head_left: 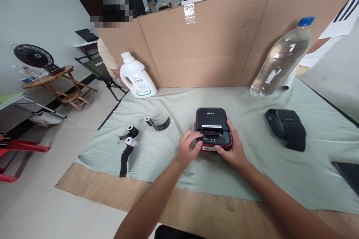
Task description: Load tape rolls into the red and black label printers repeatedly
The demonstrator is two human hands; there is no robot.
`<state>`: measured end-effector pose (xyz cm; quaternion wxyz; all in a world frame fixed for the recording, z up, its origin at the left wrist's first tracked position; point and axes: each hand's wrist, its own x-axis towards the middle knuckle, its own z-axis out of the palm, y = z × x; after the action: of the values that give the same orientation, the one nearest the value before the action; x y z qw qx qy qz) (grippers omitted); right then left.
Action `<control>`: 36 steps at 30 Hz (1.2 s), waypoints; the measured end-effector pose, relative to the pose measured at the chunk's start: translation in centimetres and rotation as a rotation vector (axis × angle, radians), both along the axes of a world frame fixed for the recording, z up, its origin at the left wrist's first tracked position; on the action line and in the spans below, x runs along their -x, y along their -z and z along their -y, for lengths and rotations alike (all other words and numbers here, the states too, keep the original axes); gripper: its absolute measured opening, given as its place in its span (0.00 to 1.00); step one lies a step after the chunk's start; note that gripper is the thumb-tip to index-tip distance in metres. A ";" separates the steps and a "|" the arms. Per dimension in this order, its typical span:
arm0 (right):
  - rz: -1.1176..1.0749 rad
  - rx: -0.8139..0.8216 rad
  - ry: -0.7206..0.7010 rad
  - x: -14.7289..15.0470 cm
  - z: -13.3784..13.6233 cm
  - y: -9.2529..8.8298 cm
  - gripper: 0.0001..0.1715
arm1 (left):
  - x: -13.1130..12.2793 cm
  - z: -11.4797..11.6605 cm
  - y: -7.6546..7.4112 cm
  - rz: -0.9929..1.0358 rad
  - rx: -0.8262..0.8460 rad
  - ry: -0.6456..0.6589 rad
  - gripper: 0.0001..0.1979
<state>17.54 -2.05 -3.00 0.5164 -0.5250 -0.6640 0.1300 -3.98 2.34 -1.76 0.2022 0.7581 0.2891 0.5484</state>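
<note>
A black label printer (212,119) with a red lower edge lies on the cloth in front of me. My right hand (234,145) grips its right side, thumb at the front edge and fingers along the flank. Curled at the front left corner, my left hand (190,143) has its fingertips on the top panel and its thumb near the front edge. Dark material shows in the slot between the lid and the button panel. To the left lie a black-and-white paper roll (149,121), a black roll (132,131) and a white-ended roll (131,142), each with a dark strip unrolled.
Pale green cloth (241,179) covers the wooden table. A cardboard panel (202,52) stands behind, flanked by a white jug (137,78) and a large water bottle (280,63). At right are a black device (286,125) and a dark flat object (349,175). People stand beyond the panel.
</note>
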 end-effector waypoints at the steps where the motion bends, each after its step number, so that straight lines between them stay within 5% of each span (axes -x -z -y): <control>1: 0.006 0.001 0.003 0.0 0.0 0.0 0.58 | 0.0 0.1 0.0 -0.003 0.005 -0.001 0.11; 36: 0.029 -0.007 -0.003 0.2 0.0 -0.1 0.60 | 0.3 0.6 -0.4 -0.068 -0.042 -0.020 0.10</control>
<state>17.39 -2.05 -2.94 0.5084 -0.5239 -0.6726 0.1212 -4.28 1.74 -1.34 0.1708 0.7775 0.2919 0.5301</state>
